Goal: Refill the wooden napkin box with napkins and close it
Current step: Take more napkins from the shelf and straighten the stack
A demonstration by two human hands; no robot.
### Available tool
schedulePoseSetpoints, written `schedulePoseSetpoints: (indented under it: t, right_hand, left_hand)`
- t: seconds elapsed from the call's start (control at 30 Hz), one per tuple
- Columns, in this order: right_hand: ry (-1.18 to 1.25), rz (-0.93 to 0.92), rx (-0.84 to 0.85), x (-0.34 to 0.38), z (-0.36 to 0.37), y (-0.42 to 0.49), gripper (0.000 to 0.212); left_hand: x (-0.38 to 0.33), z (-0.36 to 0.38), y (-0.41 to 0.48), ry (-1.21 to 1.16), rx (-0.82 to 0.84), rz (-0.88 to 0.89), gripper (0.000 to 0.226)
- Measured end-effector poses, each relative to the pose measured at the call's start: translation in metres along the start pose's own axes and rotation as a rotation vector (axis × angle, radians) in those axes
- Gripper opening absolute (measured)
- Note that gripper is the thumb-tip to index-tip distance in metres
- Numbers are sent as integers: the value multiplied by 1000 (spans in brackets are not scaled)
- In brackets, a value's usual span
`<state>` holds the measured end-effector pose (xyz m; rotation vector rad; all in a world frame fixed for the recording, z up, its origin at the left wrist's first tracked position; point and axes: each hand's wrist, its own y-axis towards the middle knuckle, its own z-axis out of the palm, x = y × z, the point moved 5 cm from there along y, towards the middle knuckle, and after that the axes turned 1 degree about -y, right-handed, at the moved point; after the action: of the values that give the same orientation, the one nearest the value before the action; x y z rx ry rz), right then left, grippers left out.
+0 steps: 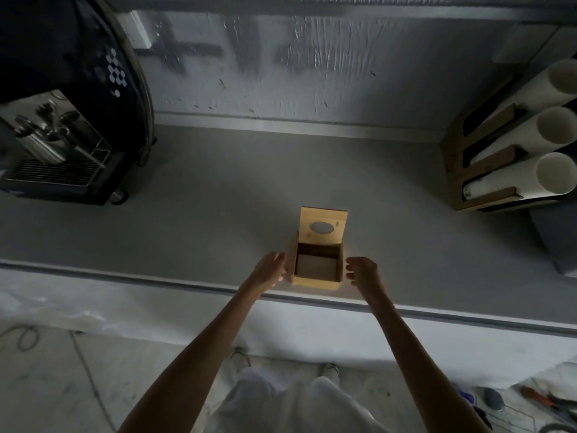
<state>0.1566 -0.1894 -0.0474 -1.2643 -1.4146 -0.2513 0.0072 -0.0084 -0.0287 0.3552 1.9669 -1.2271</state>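
The wooden napkin box (pixel 315 284) stands near the front edge of the grey counter (pixel 218 220). Its hinged lid (pixel 323 226), which has an oval slot, is tipped up and back, so the inside is exposed. The inside is dim, and I can make out only a flat grey layer low down. My left hand (pixel 271 268) is right beside the box's left wall with fingers spread, touching or nearly touching it. My right hand (pixel 363 271) hovers just off the right wall with fingers curled and apart. Neither hand holds anything. No loose napkins are in sight.
A black coffee machine (pixel 62 145) with a drip tray stands at the back left. A wooden dispenser (pixel 487 170) with three white cup stacks stands at the right. A wall runs behind the counter. Cables and tools lie on the floor below.
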Motion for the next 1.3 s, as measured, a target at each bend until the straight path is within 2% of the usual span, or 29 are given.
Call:
schedulePoseSetpoints:
  t: [0.1,0.23,0.3,0.37,0.53,0.67,0.8,0.87,1.1,1.3]
  right_hand:
    - [-228,-166,-92,41,10,-6,25]
    - [-174,-305,-88,131,47,-21,23]
    - [-190,-366,-83,172,57,-23,31]
    - [-207,-485,-113,225,67,-33,35]
    - [-170,-813,-223,384,74,-88,24]
    - [-180,-1010,-290,500,71,-132,35]
    - [-179,-1149,-422,591,64,-159,36]
    - [-163,-1202,-435,622,61,-170,37]
    - [-253,-1247,-515,676,56,-181,43]
    - [-315,-1199,-549,684,63,-160,43]
  left_hand:
    - [-20,-44,-2,87,-81,100,36]
    - [-87,-125,-9,419,-192,355,43]
    - [-123,-154,-15,525,-236,476,46]
    - [-169,-185,-30,578,-241,595,49]
    - [-302,-254,-95,599,-328,907,50]
    - [-399,-303,-153,598,-537,1101,51]
    - [-466,-350,-193,557,-740,1166,45]
    - [-486,-367,-209,574,-791,1173,44]
    - [-517,-407,-229,699,-754,1058,46]
    - [-520,-431,-211,585,-687,976,41]
